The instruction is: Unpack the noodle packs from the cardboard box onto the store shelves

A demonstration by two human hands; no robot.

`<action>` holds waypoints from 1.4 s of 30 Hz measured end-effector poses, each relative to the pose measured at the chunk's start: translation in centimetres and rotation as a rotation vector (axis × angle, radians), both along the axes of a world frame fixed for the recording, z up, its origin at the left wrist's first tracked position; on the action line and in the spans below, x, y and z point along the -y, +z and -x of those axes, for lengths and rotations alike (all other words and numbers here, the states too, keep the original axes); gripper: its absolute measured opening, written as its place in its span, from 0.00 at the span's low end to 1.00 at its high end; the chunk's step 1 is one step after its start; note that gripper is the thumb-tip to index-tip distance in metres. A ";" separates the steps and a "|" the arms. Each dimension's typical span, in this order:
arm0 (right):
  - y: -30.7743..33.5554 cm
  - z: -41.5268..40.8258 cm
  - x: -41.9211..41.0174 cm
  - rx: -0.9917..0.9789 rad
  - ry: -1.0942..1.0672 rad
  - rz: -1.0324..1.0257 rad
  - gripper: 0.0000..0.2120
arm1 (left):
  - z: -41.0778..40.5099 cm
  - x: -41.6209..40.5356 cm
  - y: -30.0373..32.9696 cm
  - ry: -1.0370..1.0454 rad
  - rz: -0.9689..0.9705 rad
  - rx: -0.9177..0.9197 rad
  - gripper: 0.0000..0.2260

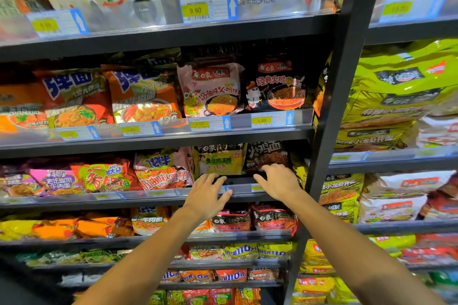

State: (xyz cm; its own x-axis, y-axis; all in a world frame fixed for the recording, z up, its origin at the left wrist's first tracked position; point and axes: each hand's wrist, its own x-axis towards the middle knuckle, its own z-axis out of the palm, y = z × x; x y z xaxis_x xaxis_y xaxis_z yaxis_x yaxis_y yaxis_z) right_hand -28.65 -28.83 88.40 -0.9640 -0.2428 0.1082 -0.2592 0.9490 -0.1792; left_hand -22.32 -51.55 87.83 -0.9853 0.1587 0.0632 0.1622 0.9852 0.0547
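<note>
Both hands at centre-frame shelf (158, 199). Left hand (209, 193) spread, empty, under yellow pack (219, 160). Right hand (277, 181) fingers loose on black pack (266, 155)

Dark grey metal shelf rails (158, 136) carry blue-edged price tags with yellow panels (208, 8); a pale pink noodle pack with red lettering (210, 91) sits beside a black noodle pack showing a red bowl (276, 89); orange packs with blue-and-white lettering (143, 94) glow leftward, and lime-green multipacks with black labels (396, 91) fill the right bay
</note>
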 end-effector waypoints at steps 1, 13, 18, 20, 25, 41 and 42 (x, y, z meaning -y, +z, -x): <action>-0.1 -0.6 -0.3 -0.027 0.020 0.031 0.22 | -0.1 0.2 0.2 -0.009 -0.003 -0.010 0.41; 1.0 -12.1 -3.6 -0.199 0.067 0.227 0.24 | -4.9 2.0 2.1 -0.224 -0.054 -0.081 0.38; 0.3 -18.9 -5.3 -0.163 -0.010 0.233 0.25 | -8.2 1.7 1.4 -0.355 -0.053 -0.087 0.36; -0.7 -22.1 -6.1 -0.153 -0.056 0.240 0.25 | -9.5 0.8 0.9 -0.429 -0.053 -0.091 0.34; -3.9 -31.8 -10.7 -0.077 -0.206 0.233 0.27 | -13.8 -5.2 -1.1 -0.580 -0.131 -0.064 0.27; -8.6 -63.4 -36.8 0.089 -0.721 0.304 0.27 | -34.0 -35.4 -7.9 -0.979 -0.059 0.211 0.30; -9.0 -65.4 -38.8 0.107 -0.741 0.311 0.27 | -35.4 -37.5 -8.5 -1.002 -0.059 0.223 0.30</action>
